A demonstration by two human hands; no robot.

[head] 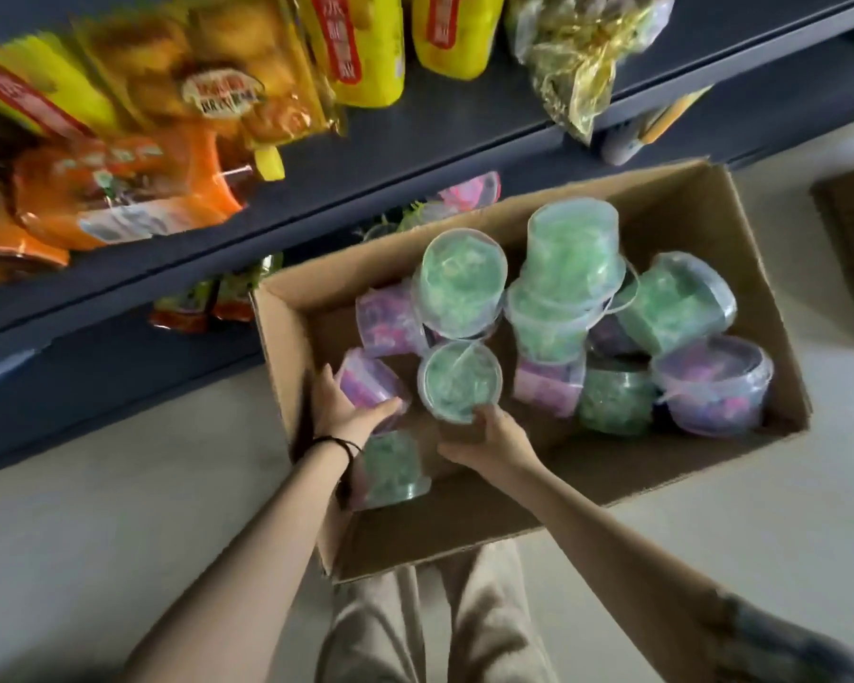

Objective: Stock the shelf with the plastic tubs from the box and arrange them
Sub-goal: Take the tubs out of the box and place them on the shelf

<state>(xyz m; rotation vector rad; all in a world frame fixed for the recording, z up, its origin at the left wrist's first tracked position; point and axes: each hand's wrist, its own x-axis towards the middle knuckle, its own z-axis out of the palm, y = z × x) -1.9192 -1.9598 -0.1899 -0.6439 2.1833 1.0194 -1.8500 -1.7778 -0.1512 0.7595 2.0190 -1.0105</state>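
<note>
Open cardboard box on floor, frame center. Inside: clear lidded tubs, green or pink-purple fill, jumbled, some tipped. Dark shelf upper left.

Snack bag labels blurred; nothing legible.

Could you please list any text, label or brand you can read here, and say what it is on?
Nothing can be read for certain.
Yellow packs: red label with characters, too blurred.
Orange bags: print blurred.
Snack bag: round label, blurred.
Tubs and box: no text visible.
</note>
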